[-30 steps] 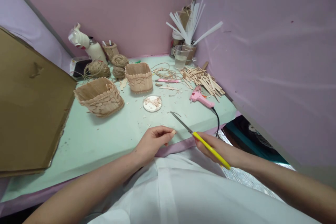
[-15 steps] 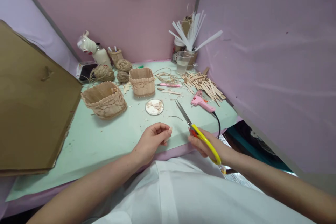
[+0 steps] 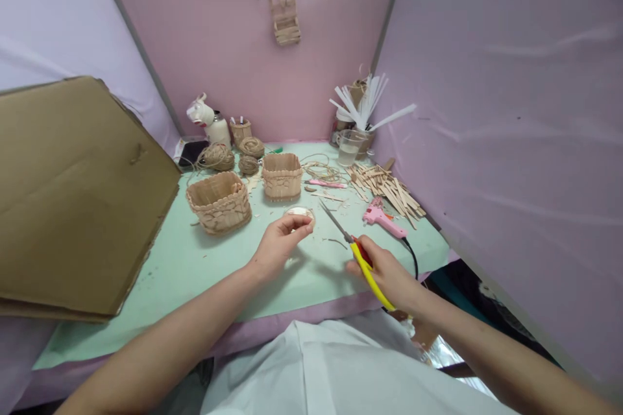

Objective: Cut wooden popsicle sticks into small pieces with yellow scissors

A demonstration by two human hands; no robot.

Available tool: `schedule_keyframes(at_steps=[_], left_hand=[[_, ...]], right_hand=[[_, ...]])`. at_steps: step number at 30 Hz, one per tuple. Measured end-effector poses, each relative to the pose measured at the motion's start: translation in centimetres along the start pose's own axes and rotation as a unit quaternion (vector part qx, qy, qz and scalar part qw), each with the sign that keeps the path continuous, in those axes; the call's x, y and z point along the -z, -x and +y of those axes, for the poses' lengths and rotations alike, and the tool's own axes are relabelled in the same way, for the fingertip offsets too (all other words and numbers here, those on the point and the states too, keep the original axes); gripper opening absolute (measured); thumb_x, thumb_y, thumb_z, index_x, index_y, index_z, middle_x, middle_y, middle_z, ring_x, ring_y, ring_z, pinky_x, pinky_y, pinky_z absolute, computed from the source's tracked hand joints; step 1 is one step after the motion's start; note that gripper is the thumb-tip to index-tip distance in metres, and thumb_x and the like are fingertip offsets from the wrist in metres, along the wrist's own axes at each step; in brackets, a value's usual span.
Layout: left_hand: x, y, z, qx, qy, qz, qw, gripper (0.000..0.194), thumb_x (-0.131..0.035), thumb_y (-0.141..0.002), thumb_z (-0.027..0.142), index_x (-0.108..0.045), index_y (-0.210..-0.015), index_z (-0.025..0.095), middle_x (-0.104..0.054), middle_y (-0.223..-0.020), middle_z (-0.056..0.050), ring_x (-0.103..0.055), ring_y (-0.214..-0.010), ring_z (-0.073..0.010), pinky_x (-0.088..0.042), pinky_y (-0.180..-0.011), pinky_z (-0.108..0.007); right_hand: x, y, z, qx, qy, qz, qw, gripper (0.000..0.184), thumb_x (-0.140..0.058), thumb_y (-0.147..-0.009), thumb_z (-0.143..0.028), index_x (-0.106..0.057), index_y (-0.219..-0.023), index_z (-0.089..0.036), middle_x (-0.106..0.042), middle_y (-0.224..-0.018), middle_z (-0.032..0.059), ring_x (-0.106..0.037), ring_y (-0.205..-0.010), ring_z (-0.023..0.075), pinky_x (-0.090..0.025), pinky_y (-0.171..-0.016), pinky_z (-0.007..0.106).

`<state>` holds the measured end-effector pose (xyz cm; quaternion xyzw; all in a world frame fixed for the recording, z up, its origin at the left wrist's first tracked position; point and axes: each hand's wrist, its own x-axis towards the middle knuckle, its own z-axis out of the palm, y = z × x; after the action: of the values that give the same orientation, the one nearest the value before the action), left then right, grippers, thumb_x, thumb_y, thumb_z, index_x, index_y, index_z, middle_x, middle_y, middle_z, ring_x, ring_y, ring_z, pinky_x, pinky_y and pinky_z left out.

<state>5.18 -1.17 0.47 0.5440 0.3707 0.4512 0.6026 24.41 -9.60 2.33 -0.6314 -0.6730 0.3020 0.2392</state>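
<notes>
My left hand (image 3: 282,241) is closed in a pinch over the near edge of a small round white dish (image 3: 298,211). A tiny pale wood chip shows at its fingertips, partly hidden by them. The dish is largely covered by the hand; in the part that shows lie pale wood bits. In my right hand (image 3: 387,269) are scissors (image 3: 363,264) with a yellow and red handle, their blades pointing forward and left, apart from the left hand.
Two wooden-stick baskets (image 3: 219,204) stand behind and left of the dish, near twine balls (image 3: 217,157). To the right lie a pink glue gun (image 3: 384,217) and a heap of craft sticks (image 3: 389,188). A plastic cup (image 3: 349,148) stands behind. Cardboard (image 3: 82,201) leans at left.
My left hand has moved forward from the table's front edge to the dish, still pinching. The scissors remain in my right hand. The view has tilted up and shifted left.
</notes>
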Motion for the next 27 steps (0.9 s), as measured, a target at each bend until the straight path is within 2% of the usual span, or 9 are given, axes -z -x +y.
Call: schedule_keyframes(at_steps=[5,10,19,27], left_hand=[[0.2,0.6,-0.5,-0.021,-0.017,-0.02,0.999,0.02,-0.061,-0.072,0.031,-0.065,-0.084,0.015,-0.065,-0.093,-0.005,-0.055,-0.09,-0.0172,-0.039,-0.083,-0.03],[0.4,0.8,-0.3,-0.045,-0.008,-0.029,0.999,0.018,-0.059,-0.073,0.029,-0.064,-0.083,0.015,-0.064,-0.092,-0.005,-0.054,-0.092,-0.0181,-0.038,-0.086,-0.031],[0.3,0.8,-0.6,-0.042,0.012,-0.034,0.998,0.015,-0.06,-0.071,0.027,-0.063,-0.082,0.017,-0.064,-0.089,-0.003,-0.055,-0.088,-0.0168,-0.038,-0.085,-0.03],[0.3,0.9,-0.6,-0.045,0.006,-0.05,0.998,0.011,-0.059,-0.073,0.023,-0.063,-0.082,0.017,-0.064,-0.088,-0.003,-0.054,-0.088,-0.0163,-0.038,-0.085,-0.03]], right_hand=[[-0.6,-0.7,-0.2,0.012,0.15,0.008,0.989,0.026,-0.049,-0.078,-0.045,-0.036,-0.08,-0.022,-0.049,-0.068,-0.0036,-0.043,-0.054,0.0121,-0.024,-0.05,0.022],[-1.1,-0.6,-0.5,0.01,0.233,0.02,0.972,0.03,-0.047,-0.079,-0.049,-0.04,-0.089,-0.022,-0.055,-0.072,0.0003,-0.052,-0.059,0.0166,-0.021,-0.05,0.023],[-1.1,-0.3,-0.2,0.008,0.269,0.028,0.963,0.033,-0.045,-0.081,-0.05,-0.041,-0.095,-0.02,-0.059,-0.076,0.0035,-0.058,-0.067,0.0216,-0.021,-0.049,0.024],[-1.3,-0.2,-0.2,0.016,0.25,0.022,0.968,0.033,-0.043,-0.081,-0.052,-0.039,-0.093,-0.021,-0.059,-0.078,0.0028,-0.057,-0.063,0.0201,-0.021,-0.049,0.025]])
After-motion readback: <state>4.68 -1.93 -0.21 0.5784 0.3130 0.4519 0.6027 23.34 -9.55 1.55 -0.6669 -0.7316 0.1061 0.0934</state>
